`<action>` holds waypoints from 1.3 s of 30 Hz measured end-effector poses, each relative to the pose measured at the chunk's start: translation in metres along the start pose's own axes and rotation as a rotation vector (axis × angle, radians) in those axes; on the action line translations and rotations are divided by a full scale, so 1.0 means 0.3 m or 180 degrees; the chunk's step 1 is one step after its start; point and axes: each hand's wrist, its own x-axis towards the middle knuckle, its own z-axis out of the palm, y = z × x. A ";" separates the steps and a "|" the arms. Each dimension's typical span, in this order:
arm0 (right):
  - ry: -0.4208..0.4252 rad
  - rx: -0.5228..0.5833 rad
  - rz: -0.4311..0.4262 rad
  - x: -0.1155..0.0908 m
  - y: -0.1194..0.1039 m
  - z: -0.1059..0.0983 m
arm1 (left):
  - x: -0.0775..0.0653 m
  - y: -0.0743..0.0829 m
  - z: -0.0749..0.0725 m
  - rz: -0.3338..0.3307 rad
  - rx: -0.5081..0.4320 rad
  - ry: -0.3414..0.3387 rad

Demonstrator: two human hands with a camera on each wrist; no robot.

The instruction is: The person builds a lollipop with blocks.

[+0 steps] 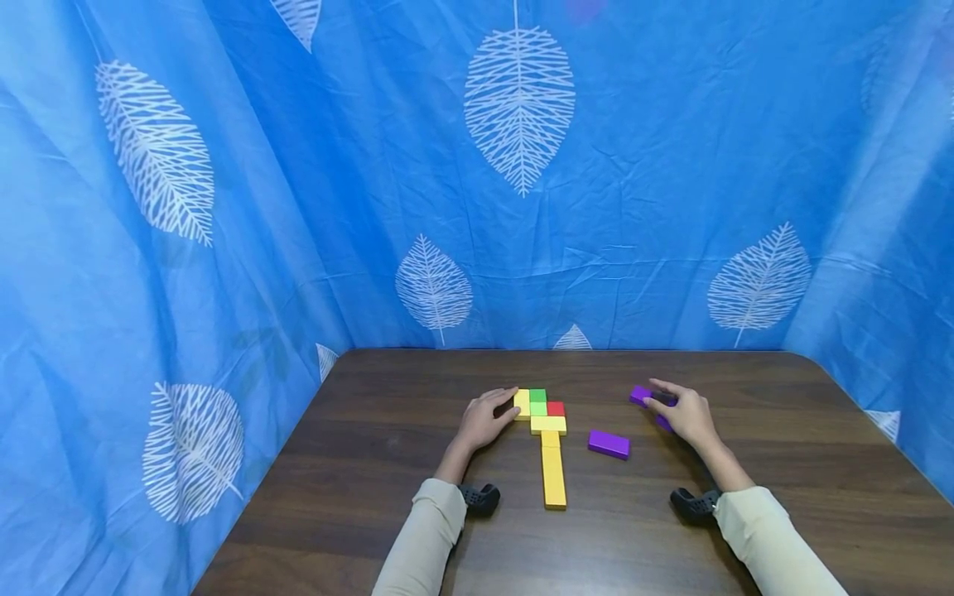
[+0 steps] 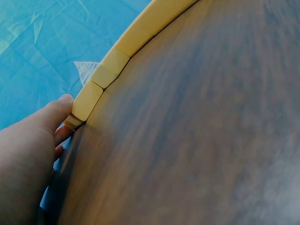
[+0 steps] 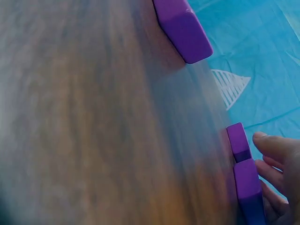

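Note:
My left hand (image 1: 480,422) touches the left side of an upright-lying yellow block (image 1: 522,405) with thumb and fingertips. Beside that block are two green blocks (image 1: 537,396), a red block (image 1: 556,409) and a crosswise yellow block (image 1: 548,425). Orange-yellow blocks (image 1: 553,476) run from there toward me in a narrow line. In the left wrist view, the thumb is right at the end of the yellow row (image 2: 89,101). My right hand (image 1: 689,414) is spread over two purple blocks (image 3: 248,180), its thumb and fingers apart; the hand partly hides them in the head view.
Another purple block (image 1: 609,444) lies between the hands, right of the yellow line. All rests on a dark brown wooden table (image 1: 358,463). A blue curtain (image 1: 596,165) with white leaf prints hangs behind its back edge. Black devices (image 1: 480,500) are strapped to both wrists.

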 end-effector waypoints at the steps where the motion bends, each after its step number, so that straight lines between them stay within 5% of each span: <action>1: -0.0018 -0.0004 0.0012 0.001 0.002 0.002 | -0.001 0.000 -0.001 -0.0004 -0.0003 -0.0001; 26: -0.0172 -0.0101 0.0050 0.003 0.009 -0.009 | -0.002 0.004 -0.003 -0.0035 -0.0043 -0.0028; 39: 0.0302 0.0104 -0.0417 0.044 -0.108 -0.030 | -0.004 0.000 -0.002 -0.0024 -0.0060 -0.0005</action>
